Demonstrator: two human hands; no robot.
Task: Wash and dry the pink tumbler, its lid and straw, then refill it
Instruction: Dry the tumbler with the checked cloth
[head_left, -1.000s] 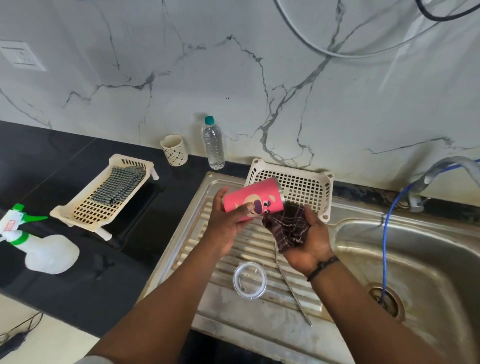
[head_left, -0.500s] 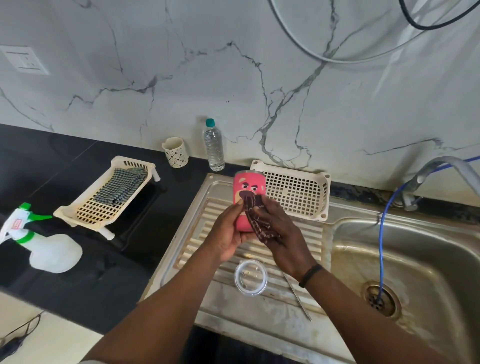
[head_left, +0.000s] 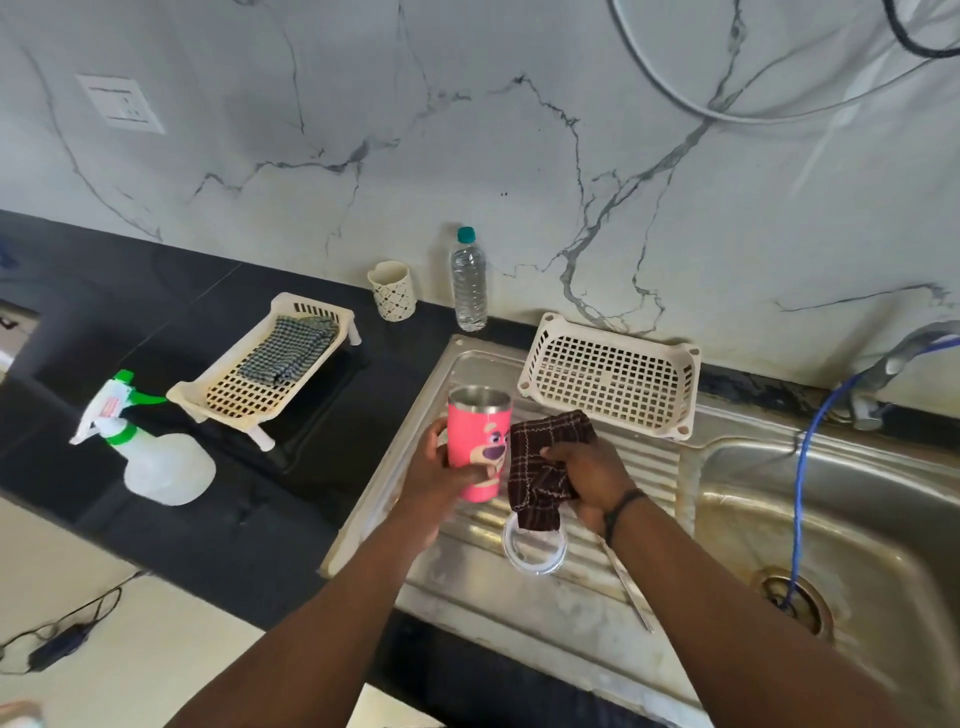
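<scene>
The pink tumbler (head_left: 480, 441) with a cartoon bear print stands upright above the steel drainboard (head_left: 524, 597), its open steel mouth facing up. My left hand (head_left: 441, 475) grips it around the lower body. Just to its right, my right hand (head_left: 587, 475) clutches a dark brown checked cloth (head_left: 540, 470), which hangs beside the tumbler. The clear round lid (head_left: 535, 551) lies flat on the drainboard below the cloth, partly covered by it. The metal straw (head_left: 631, 592) lies on the drainboard to the right of the lid, its upper end hidden by my right forearm.
A cream perforated tray (head_left: 613, 374) leans at the drainboard's back. The sink basin (head_left: 831, 519) with a blue hose (head_left: 802, 467) and a tap (head_left: 893, 358) is at right. A water bottle (head_left: 469, 280), cup (head_left: 390, 288), second tray with a folded cloth (head_left: 270, 364) and spray bottle (head_left: 150, 447) occupy the black counter.
The tumbler went from tilted on its side, to mouth down with the cloth against it, to upright with its mouth up. The cloth has come off it to the right.
</scene>
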